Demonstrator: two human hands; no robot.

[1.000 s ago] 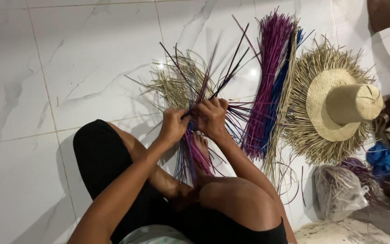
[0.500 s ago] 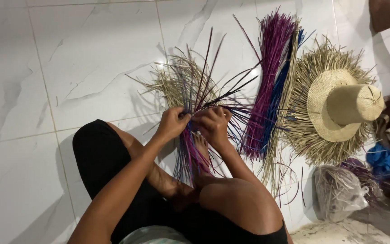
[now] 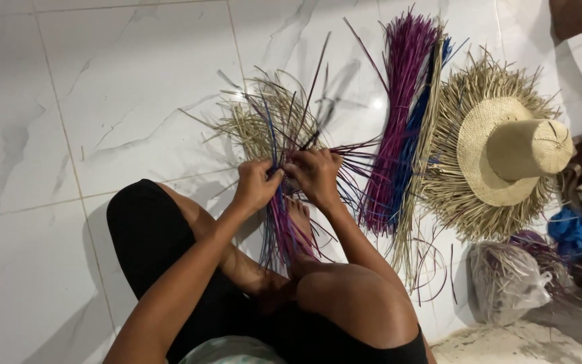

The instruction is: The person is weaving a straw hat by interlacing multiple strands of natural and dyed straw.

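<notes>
Head view: the left hand (image 3: pixel 256 186) and right hand (image 3: pixel 316 174) are closed, fingers pinching strands of the half-woven straw piece (image 3: pixel 274 128) on the floor, left of the straw hat (image 3: pixel 506 152). Weaving seems midway; the following strand likely needs crossing tightly.

Bright overhead light w/ glare spot on glossy floor (image 3: pixel 376 103) far centre; soft shadows under strands; far-right corner dim, sharp overall.

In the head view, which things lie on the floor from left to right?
Left hand → right hand on the woven strands → purple straw bundle → unfinished straw hat → blue bundle.
</notes>
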